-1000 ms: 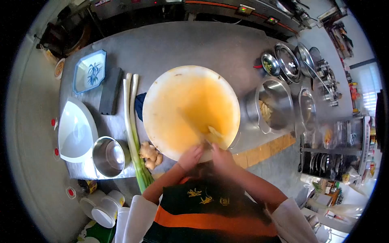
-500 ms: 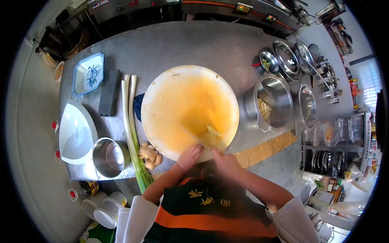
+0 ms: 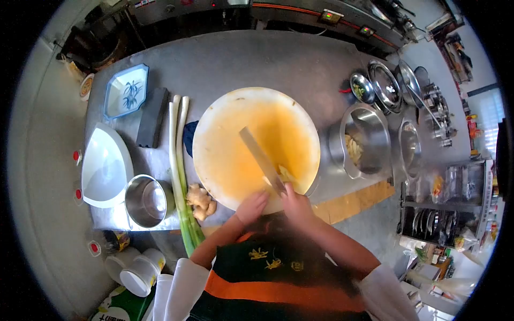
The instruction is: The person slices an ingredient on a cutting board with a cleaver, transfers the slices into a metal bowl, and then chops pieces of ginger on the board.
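Note:
On the round white cutting board (image 3: pixel 225 117), stained yellow-orange, my right hand (image 3: pixel 295 206) grips a kitchen knife (image 3: pixel 262 159). Its blade points away from me and to the left, its broad face nearly edge-on. My left hand (image 3: pixel 251 207) rests at the board's near edge, left of the knife, fingers pressed together. A small pale piece lies between its fingertips and the blade; whether the fingers pinch it, I cannot make out. Pale yellow cut pieces (image 3: pixel 286 173) sit just right of the blade. More pale pieces (image 3: pixel 353 149) lie in the steel pot (image 3: pixel 369 125) on the right.
Left of the board lie leeks (image 3: pixel 179 160), ginger (image 3: pixel 201 202) and a dark sharpening stone (image 3: pixel 153 117). Farther left are a blue-white dish (image 3: pixel 126 91), a white bowl (image 3: pixel 105 166) and a steel container (image 3: pixel 147 201). Steel bowls (image 3: pixel 362 88) stand at right.
The knife blade has turned from a blurred slant to nearly edge-on, and my right hand has risen slightly. The whole view has shifted a little to the right.

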The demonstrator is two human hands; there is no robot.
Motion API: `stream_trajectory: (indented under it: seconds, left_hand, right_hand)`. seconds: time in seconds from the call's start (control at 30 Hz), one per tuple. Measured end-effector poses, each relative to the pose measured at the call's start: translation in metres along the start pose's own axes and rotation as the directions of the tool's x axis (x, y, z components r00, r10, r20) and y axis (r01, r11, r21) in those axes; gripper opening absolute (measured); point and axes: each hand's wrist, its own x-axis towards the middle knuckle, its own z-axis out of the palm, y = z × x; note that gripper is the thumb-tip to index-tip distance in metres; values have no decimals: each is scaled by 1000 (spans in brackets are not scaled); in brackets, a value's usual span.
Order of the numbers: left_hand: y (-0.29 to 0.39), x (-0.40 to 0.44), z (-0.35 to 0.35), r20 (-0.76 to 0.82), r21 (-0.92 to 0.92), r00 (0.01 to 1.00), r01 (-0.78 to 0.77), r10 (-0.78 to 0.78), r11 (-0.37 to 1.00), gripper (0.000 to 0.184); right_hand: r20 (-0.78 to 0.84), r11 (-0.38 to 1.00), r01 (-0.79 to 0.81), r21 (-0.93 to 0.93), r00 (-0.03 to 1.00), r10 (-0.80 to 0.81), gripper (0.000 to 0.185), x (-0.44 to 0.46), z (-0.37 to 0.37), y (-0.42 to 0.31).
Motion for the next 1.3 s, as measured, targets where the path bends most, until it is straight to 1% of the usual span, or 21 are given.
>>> stream_trajectory:
  seconds: [0.07,0.1,0.17,0.27,0.4,0.47,0.5,0.57,0.6,0.67,0.7,0.77,0.8,0.87,0.9,0.97,1.1,1.17,1.2,1.27,1.3]
  left_hand:
    - [5,7,-11,7,-8,1000,22,-22,1000,35]
    - [6,7,-11,7,-11,1000,19,-19,1000,35]
    - [5,5,-12,25,4,999,30,-30,1000,34]
    - [5,3,-10,6,0,1000,28,-28,1000,34]
    - [4,7,-13,15,-8,999,32,-32,999,33]
    - [2,3,-6,-26,21,1000,-6,7,1000,33]
    - [5,2,-6,-23,17,1000,2,-2,1000,33]
    - [4,4,-6,-2,10,999,38,-38,999,33]
    - [5,3,-8,1,15,999,36,-36,999,33]
    - [4,3,-13,30,12,999,36,-36,999,32]
    - [5,3,-12,26,12,999,30,-31,999,32]
    - [4,1,-11,-32,43,1000,0,1,999,33]
    - [6,-2,-12,-24,40,1000,4,-3,999,33]
    - [6,2,-12,19,13,999,36,-37,999,34]
    - [5,4,-13,18,12,999,33,-34,999,34]
    - [5,3,-14,11,37,1000,-3,3,999,35]
    - [5,2,-16,0,27,1000,-1,1,1000,36]
    - [4,2,-13,4,51,1000,-10,10,999,36]
    - [6,1,-14,6,48,1000,-6,6,999,36]
    - [9,3,-16,14,41,999,42,-43,998,36]
    - [8,0,-15,19,44,999,41,-42,998,36]
  right_hand:
    - [126,973,165,-162,981,-146,31,-8,-22,-8]
    - [125,973,162,-163,982,-142,31,-12,-26,-8]
    - [264,953,226,-200,950,-169,29,-18,-28,-9]
    - [368,954,213,-210,922,-125,30,-18,-27,-9]
    - [329,957,228,-178,930,-161,30,-14,-18,-1]
    - [198,956,270,-112,949,-245,27,-11,-4,7]
    - [206,957,268,-109,948,-242,27,-5,1,3]
    - [290,960,215,-181,944,-157,24,16,7,-8]
    - [286,960,216,-177,945,-160,24,16,6,-9]
    - [211,994,55,-89,977,-35,24,16,1,-10]
    - [205,994,55,-93,978,-35,24,12,0,-7]
    - [91,998,63,-15,994,-61,26,3,0,-3]
    - [97,998,58,-9,994,-57,26,-2,-4,-5]
    - [224,969,195,-153,962,-158,28,-9,-20,-9]
    - [221,969,193,-155,963,-157,28,-9,-23,-10]
    - [366,958,208,-198,922,-124,28,-12,-25,-10]
    - [341,960,224,-167,927,-157,30,-13,-10,0]
    - [233,958,258,-126,946,-224,31,-10,3,6]
    - [238,959,256,-124,946,-222,31,-7,5,0]
    - [309,970,170,-174,945,-110,32,9,8,-10]
    - [307,971,169,-168,945,-111,32,11,9,-11]
